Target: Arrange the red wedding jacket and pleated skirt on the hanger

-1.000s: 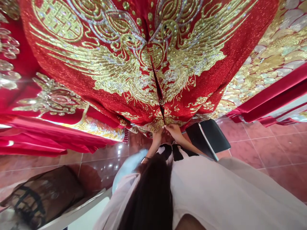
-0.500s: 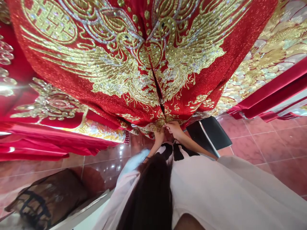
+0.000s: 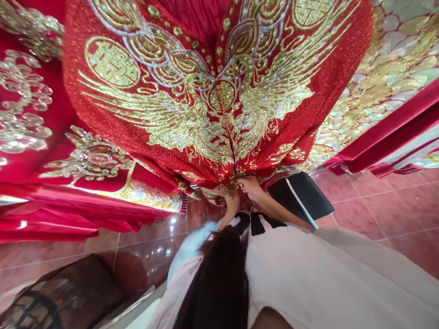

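Observation:
A red garment (image 3: 212, 91) with gold and silver phoenix embroidery hangs in front of me, split by a dark central seam. Both hands meet at the bottom end of that seam. My left hand (image 3: 232, 202) is closed, pinching the embroidered hem just left of the seam. My right hand (image 3: 251, 187) is closed too, fingers gripping the hem on the right side. The two hands touch each other. My fingertips are partly buried in the fabric. My white top and long dark hair fill the lower middle of the view.
More red and gold embroidered cloth (image 3: 68, 155) hangs at the left, and a gold scale-patterned cloth (image 3: 380, 87) with red trim at the right. A black chair seat (image 3: 302, 194) stands behind my right arm. The floor is glossy red tile (image 3: 387, 214). A dark bag (image 3: 61, 297) lies lower left.
The view has shifted so the garment sits further right and lower. My hands stay pinched on the hem at the seam, the left one a little lower.

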`<state>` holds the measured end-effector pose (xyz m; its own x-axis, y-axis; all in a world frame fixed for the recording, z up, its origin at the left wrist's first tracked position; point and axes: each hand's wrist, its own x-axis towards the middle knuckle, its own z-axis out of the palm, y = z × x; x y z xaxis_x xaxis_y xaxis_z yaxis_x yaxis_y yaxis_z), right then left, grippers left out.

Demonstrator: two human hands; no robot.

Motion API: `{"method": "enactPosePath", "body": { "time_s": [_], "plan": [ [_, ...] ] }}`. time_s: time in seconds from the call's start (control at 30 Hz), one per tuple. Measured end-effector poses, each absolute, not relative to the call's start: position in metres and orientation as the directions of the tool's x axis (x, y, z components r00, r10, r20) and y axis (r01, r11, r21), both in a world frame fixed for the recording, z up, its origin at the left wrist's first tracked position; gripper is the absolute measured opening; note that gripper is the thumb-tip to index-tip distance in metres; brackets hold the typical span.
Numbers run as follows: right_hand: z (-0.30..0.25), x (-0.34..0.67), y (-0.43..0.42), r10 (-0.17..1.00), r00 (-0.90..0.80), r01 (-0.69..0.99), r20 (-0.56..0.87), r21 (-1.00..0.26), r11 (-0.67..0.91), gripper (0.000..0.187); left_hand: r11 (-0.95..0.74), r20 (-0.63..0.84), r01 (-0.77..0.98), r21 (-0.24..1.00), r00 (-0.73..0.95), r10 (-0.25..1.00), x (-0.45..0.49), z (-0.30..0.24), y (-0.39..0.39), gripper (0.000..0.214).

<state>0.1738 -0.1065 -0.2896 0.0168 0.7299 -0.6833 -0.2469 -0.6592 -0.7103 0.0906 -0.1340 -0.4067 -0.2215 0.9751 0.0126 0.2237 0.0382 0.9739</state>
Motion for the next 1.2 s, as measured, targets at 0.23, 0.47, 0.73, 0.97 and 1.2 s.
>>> {"method": "enactPosePath", "body": {
  "time_s": [0.23, 0.47, 0.73, 0.97, 1.2],
  "plan": [
    [-0.249, 0.173, -0.106, 0.797, 0.004, -0.345, -0.604, -0.749, -0.566, 0.023, 0.021, 0.034, 0.230, 0.973, -0.234, 0.972, 0.095, -0.411, -0.134, 0.033],
    [-0.179, 0.182, -0.085, 0.867, -0.177, -0.426, -0.466, -0.758, -0.494, 0.007, 0.009, 0.035, 0.182, 0.983, -0.236, 0.971, 0.096, -0.404, -0.130, 0.035],
    [-0.078, 0.189, -0.076, 0.842, -0.312, -0.342, -0.439, -0.775, -0.531, 0.022, 0.036, -0.001, 0.122, 0.992, -0.279, 0.960, 0.095, -0.394, -0.124, 0.034],
    [0.006, 0.178, -0.075, 0.906, -0.316, -0.249, -0.282, -0.897, -0.366, 0.024, 0.063, -0.021, 0.129, 0.990, -0.304, 0.953, 0.090, -0.391, -0.120, 0.037],
    [-0.001, 0.192, -0.067, 0.923, -0.359, -0.047, -0.137, -0.985, -0.165, 0.023, 0.042, -0.020, 0.218, 0.975, -0.102, 0.995, 0.068, -0.366, -0.116, 0.030]
  ]
}}
